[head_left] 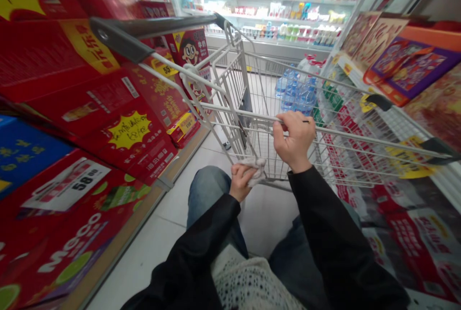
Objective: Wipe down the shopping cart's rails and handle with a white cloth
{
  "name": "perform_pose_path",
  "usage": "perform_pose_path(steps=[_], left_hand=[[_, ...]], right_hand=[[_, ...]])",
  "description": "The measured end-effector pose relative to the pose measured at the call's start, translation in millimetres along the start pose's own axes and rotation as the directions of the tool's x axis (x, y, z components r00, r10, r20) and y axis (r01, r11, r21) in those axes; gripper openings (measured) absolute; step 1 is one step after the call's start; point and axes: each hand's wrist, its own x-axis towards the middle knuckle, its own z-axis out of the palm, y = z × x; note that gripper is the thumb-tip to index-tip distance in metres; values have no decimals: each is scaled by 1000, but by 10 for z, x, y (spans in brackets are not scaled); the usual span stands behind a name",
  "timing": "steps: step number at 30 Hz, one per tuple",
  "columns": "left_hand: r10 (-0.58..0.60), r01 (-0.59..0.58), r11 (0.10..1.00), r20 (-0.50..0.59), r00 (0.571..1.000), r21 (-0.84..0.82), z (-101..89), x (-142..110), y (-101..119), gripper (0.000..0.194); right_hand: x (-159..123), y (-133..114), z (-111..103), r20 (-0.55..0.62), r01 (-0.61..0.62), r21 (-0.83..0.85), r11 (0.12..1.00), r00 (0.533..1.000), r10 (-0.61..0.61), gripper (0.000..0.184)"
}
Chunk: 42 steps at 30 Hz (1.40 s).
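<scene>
- "58 80" in bold black on a white price card [65, 187], on a red carton [54, 247]
- White letters, perhaps "MECCO", on that carton
- "55" on a yellow tag [163, 67]
- Handwritten black characters on a yellow starburst sign [129, 130], too blurred to read

Bright, even store light, apparently from overhead, leaves only faint shadows on the tile floor [169, 238] — the wide lens bends the shopping cart [230, 108] and smears the stacked red cartons [72, 108] near the edges, while the far shelves [266, 7] look slightly soft.
</scene>
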Motion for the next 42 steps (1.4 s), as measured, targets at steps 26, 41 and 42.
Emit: perform_pose_path(steps=[26,41,42], left_hand=[[-34,33,999,198,980,9,237,-436,269,18],[-61,122,977,-319,946,175,-464,817,-166,22],[-71,113,978,-224,972,177,-357,579,-125,19]], right_hand=[[13,-67,-16,23,-53,-51,997,998,54,20],[-15,-90,25,-62,-59,-53,997,997,56,19],[-14,-91,27,-61,-64,-53,997,996,60,19]])
